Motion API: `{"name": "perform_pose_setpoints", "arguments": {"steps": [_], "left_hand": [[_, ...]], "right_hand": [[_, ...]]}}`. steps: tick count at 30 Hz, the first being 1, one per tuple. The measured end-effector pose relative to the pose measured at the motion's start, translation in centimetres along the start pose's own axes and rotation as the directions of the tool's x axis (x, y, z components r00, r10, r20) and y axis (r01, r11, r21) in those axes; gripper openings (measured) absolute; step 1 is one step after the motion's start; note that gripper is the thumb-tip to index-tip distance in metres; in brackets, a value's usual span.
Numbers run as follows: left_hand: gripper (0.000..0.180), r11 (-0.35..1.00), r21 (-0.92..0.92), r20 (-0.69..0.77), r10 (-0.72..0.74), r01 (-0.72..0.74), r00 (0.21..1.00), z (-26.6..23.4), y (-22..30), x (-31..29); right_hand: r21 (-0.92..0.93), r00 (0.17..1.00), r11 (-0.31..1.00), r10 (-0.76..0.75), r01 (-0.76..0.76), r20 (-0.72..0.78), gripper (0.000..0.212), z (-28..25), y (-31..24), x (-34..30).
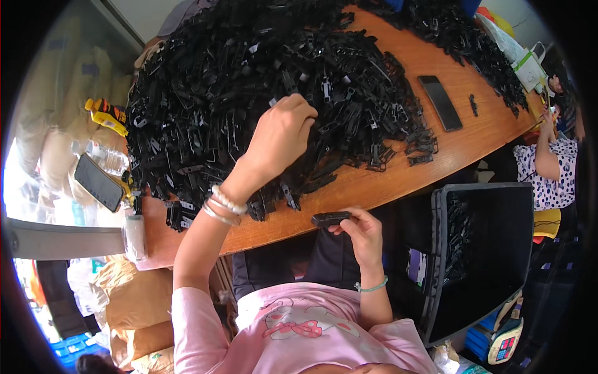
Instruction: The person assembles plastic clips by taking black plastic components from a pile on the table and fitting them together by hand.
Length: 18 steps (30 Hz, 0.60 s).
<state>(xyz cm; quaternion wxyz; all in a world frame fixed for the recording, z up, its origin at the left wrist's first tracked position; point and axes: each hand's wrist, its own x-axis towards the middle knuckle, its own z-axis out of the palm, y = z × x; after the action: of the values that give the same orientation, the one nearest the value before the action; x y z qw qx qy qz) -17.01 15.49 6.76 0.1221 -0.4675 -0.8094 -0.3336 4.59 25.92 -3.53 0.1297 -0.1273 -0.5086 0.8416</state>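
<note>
My left hand (283,134) reaches over a large heap of small black plastic parts (205,106) on the wooden table. Its fingers are curled downward among the parts, with the tips mostly hidden, so what they pinch does not show. Close to the table's front edge, above my lap, my right hand (362,237) pinches a short black plastic piece (330,219) between thumb and fingers. The piece lies roughly level and points left, apart from the heap.
A dark phone (440,103) and one loose black part (473,105) lie on the table (398,181). At right stands a black bin (483,262) with parts inside. Another phone (98,182) and a yellow packet (107,117) are at left. Another person (548,165) sits far right.
</note>
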Motion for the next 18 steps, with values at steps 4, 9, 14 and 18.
{"name": "perform_pose_setpoints", "arguments": {"steps": [4, 9, 14, 18], "left_hand": [[0.008, 0.982, 0.186, 0.078, 0.016, -0.031, 0.997, 0.8, -1.0, 3.1], [0.011, 0.969, 0.238, 0.023, -0.079, 0.072, 0.997, 0.7, -3.0, 7.0], [0.010, 0.968, 0.173, 0.244, 0.137, -0.182, 0.960, 4.1, -0.7, 10.0], [0.018, 0.929, 0.083, 0.048, 0.357, -0.360, 0.933, 10.1, -0.9, 14.0]], "right_hand": [[0.038, 1.000, 0.999, 0.011, -0.012, 0.027, 0.020, -0.3, 0.1, 0.4], [-0.043, 1.000, 0.999, 0.030, -0.030, 0.005, 0.022, 0.0, -0.5, 0.8], [-0.080, 0.995, 0.994, 0.063, -0.069, -0.072, 0.024, 0.2, -0.5, 1.1], [-0.089, 0.995, 0.993, 0.076, -0.082, -0.067, 0.026, 0.7, -0.2, 1.0]]}}
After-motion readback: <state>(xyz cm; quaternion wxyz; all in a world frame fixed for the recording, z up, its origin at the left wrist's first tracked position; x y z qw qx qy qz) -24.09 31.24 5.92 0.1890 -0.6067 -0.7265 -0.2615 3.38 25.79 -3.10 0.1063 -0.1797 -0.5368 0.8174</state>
